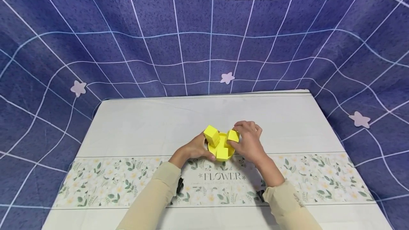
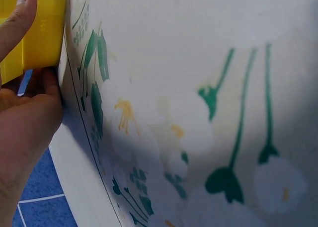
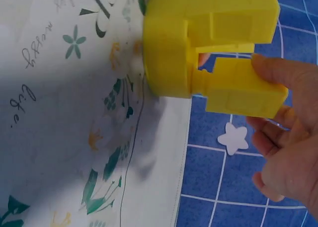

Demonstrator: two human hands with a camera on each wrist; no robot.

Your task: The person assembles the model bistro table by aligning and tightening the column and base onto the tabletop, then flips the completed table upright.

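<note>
A round yellow base (image 1: 222, 138) stands upright on the table in the head view, with yellow blocks rising from it. One tall block (image 1: 212, 135) is at its left and another block (image 1: 222, 153) at its front. My left hand (image 1: 195, 147) grips the base from the left, thumb at the front; the left wrist view shows that thumb on the yellow wall (image 2: 47, 38). With thumb and fingers, my right hand (image 1: 249, 141) pinches the right-hand block (image 3: 238, 88). A narrow neck at this block's lower end meets the base in the right wrist view.
A white cloth with a floral band and the printed word FLOWER (image 1: 222, 176) covers the table (image 1: 143, 123). Behind and at both sides hangs a blue curtain (image 1: 191, 45) with white grid lines and stars. Dark straps (image 1: 180, 185) show near both wrists.
</note>
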